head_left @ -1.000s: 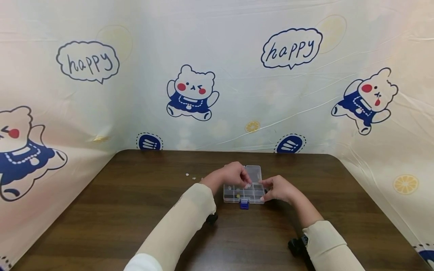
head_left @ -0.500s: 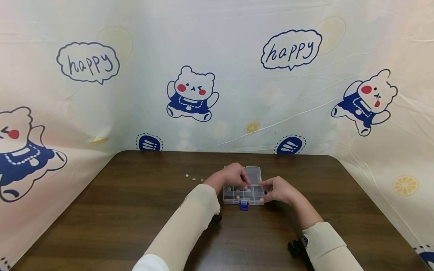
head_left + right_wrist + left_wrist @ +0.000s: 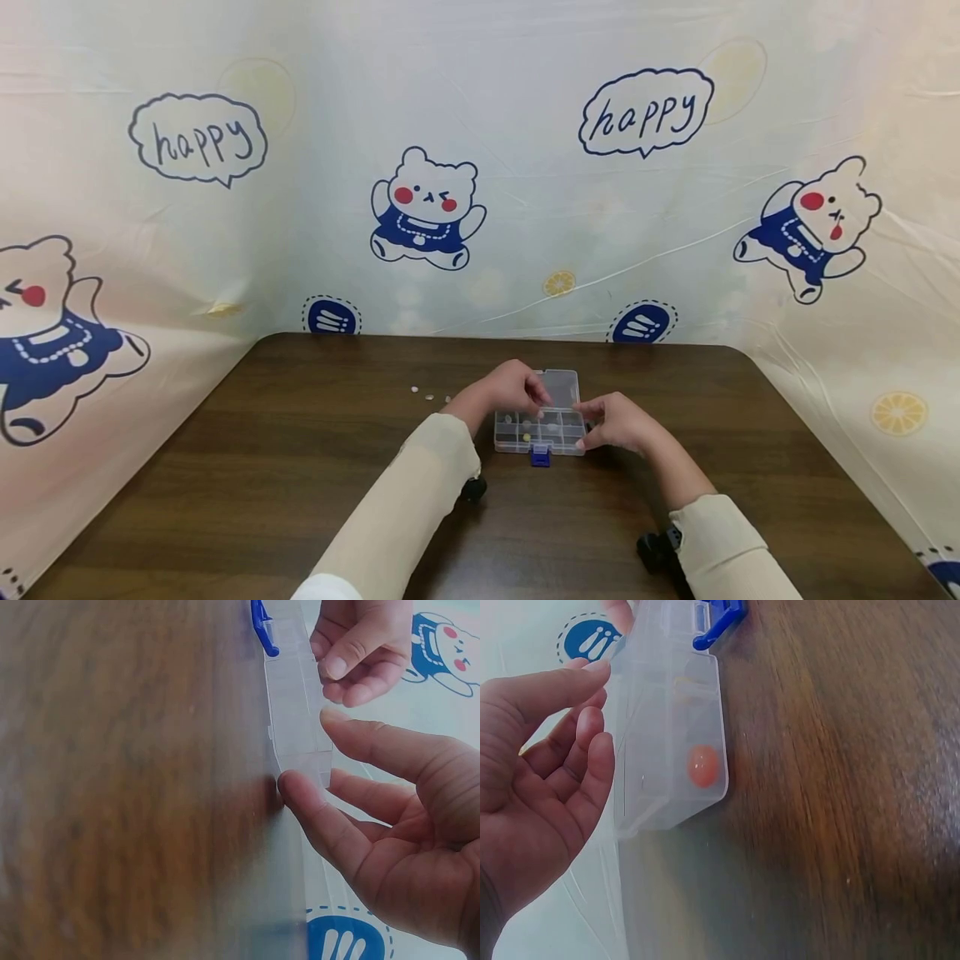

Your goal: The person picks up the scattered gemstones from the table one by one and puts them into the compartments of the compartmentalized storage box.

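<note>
A clear plastic compartment box lies on the table with its lid laid back and its blue latch at the front. Small pieces sit in some compartments, among them a yellow one. The left wrist view shows an orange bead in an end compartment. My left hand hovers over the box's back part, fingers loosely bent and apart, with nothing visible between them. At the right end, my right hand grips the box between thumb and fingers.
Small pale pieces lie on the brown table left of the box, one at the far left and another beside it. A printed cloth stands behind the table and along both sides.
The pale piece at my left fingertips now lies in a compartment. My left fingers have parted and drawn back slightly to the left. My right hand still grips the box.
</note>
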A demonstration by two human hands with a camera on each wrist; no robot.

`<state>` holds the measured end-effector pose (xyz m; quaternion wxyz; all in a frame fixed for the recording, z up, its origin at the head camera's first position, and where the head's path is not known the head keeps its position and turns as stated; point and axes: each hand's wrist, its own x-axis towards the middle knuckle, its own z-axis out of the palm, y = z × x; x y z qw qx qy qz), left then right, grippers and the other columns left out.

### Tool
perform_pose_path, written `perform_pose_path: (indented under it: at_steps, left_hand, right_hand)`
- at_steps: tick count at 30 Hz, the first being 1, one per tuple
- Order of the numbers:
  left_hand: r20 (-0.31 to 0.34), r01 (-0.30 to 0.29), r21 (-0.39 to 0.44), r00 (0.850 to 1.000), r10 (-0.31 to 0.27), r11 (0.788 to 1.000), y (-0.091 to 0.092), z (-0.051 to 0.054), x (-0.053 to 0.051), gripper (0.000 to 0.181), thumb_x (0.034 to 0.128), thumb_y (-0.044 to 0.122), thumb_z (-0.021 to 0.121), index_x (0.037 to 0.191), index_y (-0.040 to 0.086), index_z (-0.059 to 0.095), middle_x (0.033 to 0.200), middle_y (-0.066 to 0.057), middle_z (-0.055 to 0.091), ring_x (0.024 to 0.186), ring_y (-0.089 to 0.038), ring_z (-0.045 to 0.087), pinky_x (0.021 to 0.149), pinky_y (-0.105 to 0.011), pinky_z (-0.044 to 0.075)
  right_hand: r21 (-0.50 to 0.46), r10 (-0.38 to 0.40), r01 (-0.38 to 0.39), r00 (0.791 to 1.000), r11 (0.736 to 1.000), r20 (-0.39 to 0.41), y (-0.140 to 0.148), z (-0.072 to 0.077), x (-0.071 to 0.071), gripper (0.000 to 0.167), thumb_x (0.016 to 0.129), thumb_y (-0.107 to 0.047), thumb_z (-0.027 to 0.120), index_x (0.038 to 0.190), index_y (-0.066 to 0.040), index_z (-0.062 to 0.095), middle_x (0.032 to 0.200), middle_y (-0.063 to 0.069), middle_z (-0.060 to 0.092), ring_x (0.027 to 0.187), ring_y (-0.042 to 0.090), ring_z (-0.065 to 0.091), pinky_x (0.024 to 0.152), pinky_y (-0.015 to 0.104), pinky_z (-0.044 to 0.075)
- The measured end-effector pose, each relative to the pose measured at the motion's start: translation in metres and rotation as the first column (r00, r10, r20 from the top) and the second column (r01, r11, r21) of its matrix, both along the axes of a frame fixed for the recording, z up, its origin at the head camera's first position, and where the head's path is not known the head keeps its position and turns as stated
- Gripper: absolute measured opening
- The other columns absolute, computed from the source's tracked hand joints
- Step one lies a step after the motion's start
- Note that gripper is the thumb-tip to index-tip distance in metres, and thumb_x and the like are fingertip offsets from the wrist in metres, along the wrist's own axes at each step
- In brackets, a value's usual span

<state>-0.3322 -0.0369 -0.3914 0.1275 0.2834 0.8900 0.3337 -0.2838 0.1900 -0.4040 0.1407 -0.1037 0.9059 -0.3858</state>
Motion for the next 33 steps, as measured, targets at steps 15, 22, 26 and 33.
perform_pose_path:
  at_steps: [15,22,26,33]
  left_hand:
    - [0.024,-0.027,0.119,0.999,0.024,0.993,-0.018,-0.002,0.004,0.017,0.0793,0.004,0.079,0.096,0.002,0.076,0.087,0.000,0.068,0.077,-0.014,0.061,0.070,-0.027,0.054]
    - [0.031,-0.045,0.150,0.999,0.041,0.988,-0.029,-0.003,0.004,0.020,0.0803,0.005,0.078,0.100,0.001,0.075,0.098,-0.010,0.071,0.081,-0.014,0.061,0.073,-0.027,0.054]
    - [0.058,-0.055,0.169,0.997,0.046,0.984,-0.036,-0.003,0.005,0.024,0.0793,0.010,0.080,0.102,0.003,0.075,0.103,-0.013,0.070,0.085,-0.017,0.061,0.077,-0.029,0.053]
    - [0.070,-0.068,0.196,0.996,0.055,0.978,-0.048,-0.004,0.006,0.031,0.0772,0.014,0.083,0.105,0.004,0.074,0.106,-0.011,0.069,0.086,-0.017,0.061,0.078,-0.029,0.053]
  right_hand:
    - [0.017,-0.016,0.016,1.000,1.000,0.003,-0.001,0.000,0.001,0.063,0.069,-0.012,0.088,0.126,-0.002,0.064,0.122,0.017,0.064,0.107,0.026,0.060,0.098,0.049,0.045]
    - [0.018,-0.022,0.022,1.000,1.000,0.004,-0.001,0.000,-0.001,0.063,0.069,-0.012,0.089,0.127,-0.003,0.064,0.123,0.018,0.063,0.108,0.026,0.059,0.099,0.050,0.044]
    - [0.020,-0.028,0.028,1.000,0.999,0.008,-0.002,-0.001,0.000,0.063,0.069,-0.011,0.088,0.127,-0.004,0.065,0.124,0.017,0.063,0.108,0.026,0.059,0.099,0.050,0.043]
    - [0.024,-0.021,0.021,1.000,1.000,0.006,-0.003,0.000,0.000,0.063,0.069,-0.010,0.088,0.127,-0.003,0.064,0.123,0.017,0.063,0.107,0.026,0.058,0.099,0.050,0.043]
